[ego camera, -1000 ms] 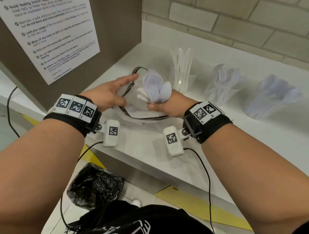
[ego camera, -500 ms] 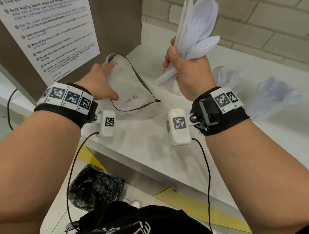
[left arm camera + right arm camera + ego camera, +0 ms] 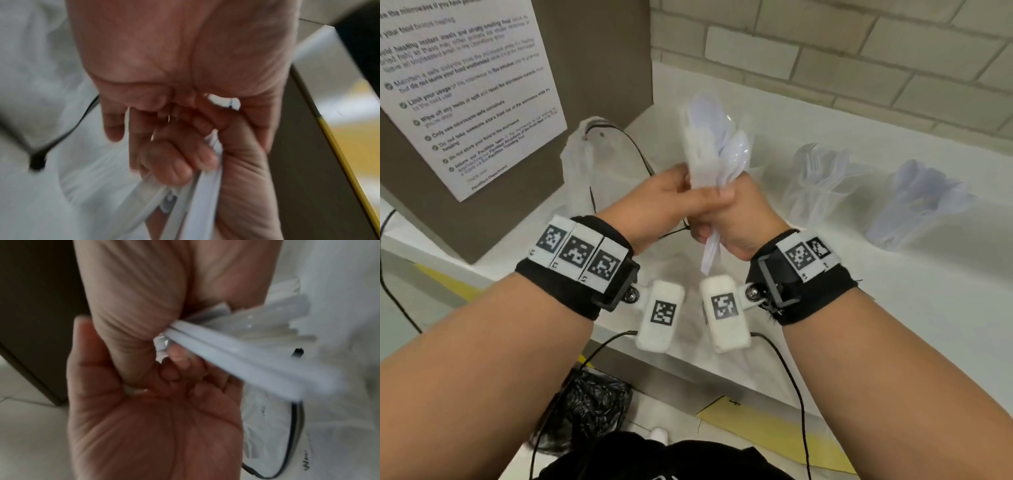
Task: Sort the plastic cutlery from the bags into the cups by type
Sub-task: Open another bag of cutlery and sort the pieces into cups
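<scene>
Nearest, at the bottom of the head view, a crumpled black bag (image 3: 589, 404) lies on the floor below the bench (image 3: 893, 308) edge, beside yellow floor tape (image 3: 774, 425).

Above the bench, the two hands meet. The right hand (image 3: 739, 219) is clenched round a bundle of white plastic cutlery (image 3: 717, 150), handles poking out below the fist and spoon bowls fanning up above it. The right wrist view shows the handles (image 3: 236, 352) squeezed between curled fingers and palm. The left hand (image 3: 667, 202) comes in from the side, its thumb and fingers closing on the same bundle just above the right fist; the left wrist view is blurred, but its curled fingers (image 3: 176, 160) press against the white handles there too. So both hands grip the bundle, which is held up off the bench.

Just beyond the left hand, a clear bag (image 3: 599, 161) with a dark zip rim sags open on the bench, against the brown panel (image 3: 592, 51) that carries a printed notice (image 3: 465, 92).

Beyond the right hand and off to its right stand two clear cups, well apart from the hands: the nearer holds forks (image 3: 815, 171), the farther holds spoons (image 3: 921, 195). Behind them rises the pale brick wall (image 3: 859, 58).
</scene>
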A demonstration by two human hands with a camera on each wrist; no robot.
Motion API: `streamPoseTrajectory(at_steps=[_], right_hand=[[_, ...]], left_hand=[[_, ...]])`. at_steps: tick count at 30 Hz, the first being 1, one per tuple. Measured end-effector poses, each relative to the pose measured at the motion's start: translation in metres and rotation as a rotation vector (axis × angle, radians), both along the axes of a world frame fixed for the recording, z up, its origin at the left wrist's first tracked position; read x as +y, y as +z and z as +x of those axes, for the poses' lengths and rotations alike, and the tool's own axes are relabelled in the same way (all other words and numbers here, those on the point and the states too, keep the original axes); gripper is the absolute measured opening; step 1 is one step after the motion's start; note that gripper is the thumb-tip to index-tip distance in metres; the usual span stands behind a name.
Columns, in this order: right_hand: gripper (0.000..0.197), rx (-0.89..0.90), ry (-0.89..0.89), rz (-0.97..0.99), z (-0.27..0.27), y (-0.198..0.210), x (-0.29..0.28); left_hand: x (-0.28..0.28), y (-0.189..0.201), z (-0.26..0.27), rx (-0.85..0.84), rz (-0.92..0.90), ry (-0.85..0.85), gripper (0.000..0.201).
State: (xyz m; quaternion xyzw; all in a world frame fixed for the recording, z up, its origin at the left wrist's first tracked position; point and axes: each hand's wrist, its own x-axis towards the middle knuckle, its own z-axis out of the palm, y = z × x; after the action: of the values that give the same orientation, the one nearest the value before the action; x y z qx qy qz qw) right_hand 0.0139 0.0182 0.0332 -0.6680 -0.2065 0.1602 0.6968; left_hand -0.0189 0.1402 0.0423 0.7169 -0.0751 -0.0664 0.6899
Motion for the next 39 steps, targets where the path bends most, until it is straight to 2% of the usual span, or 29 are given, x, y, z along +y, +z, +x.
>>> streamPoseTrajectory(at_steps=[3, 7, 11, 13, 16, 19, 22, 24, 27, 29, 32, 36, 39], right_hand=[[0.011, -0.039, 0.044, -0.14, -0.013, -0.002, -0.004], [0.035, 0.064, 0.052, -0.124, -0.016, -0.006, -0.01], [0.018, 0.094, 0.083, -0.213, -0.016, -0.009, -0.019], [0.012, 0.122, 0.053, -0.289, -0.015, -0.014, -0.021], [0.021, 0.107, 0.08, -0.323, -0.016, -0.019, -0.025], [0.032, 0.157, 0.146, -0.351, -0.016, -0.014, -0.034], [0.039, 0.101, 0.059, -0.515, -0.007, -0.005, -0.041], [0.042, 0.027, -0.092, -0.541, 0.0, 0.002, -0.045], [0.038, -0.117, -0.323, -0.375, 0.004, 0.013, -0.038], [0.031, -0.198, -0.348, -0.302, 0.004, 0.014, -0.028], [0.038, -0.24, -0.374, -0.333, 0.003, 0.011, -0.017], [0.043, -0.268, -0.436, -0.41, 0.005, 0.011, -0.015], [0.048, -0.314, -0.448, -0.359, 0.003, 0.011, -0.016]], left_hand=[[-0.009, -0.002, -0.001, 0.048, -0.092, -0.001, 0.039], [-0.015, 0.001, 0.002, 0.058, -0.05, 0.049, 0.028], [-0.022, 0.008, 0.006, 0.047, -0.215, 0.228, 0.019], [-0.028, 0.007, 0.006, 0.036, -0.223, 0.28, 0.018], [-0.035, 0.002, 0.001, 0.103, -0.177, 0.22, 0.012], [-0.038, -0.003, 0.001, 0.138, -0.204, 0.189, 0.016], [-0.035, -0.008, 0.009, 0.132, -0.298, 0.419, 0.02], [-0.029, -0.016, 0.016, 0.091, -0.173, 0.531, 0.017], [-0.025, -0.025, 0.019, 0.109, 0.01, 0.481, 0.019], [-0.03, -0.027, 0.017, 0.11, 0.119, 0.423, 0.025], [-0.038, -0.031, 0.016, 0.103, 0.214, 0.377, 0.03], [-0.041, -0.035, 0.012, 0.107, 0.262, 0.411, 0.034], [-0.04, -0.034, 0.009, 0.103, 0.269, 0.433, 0.031]])
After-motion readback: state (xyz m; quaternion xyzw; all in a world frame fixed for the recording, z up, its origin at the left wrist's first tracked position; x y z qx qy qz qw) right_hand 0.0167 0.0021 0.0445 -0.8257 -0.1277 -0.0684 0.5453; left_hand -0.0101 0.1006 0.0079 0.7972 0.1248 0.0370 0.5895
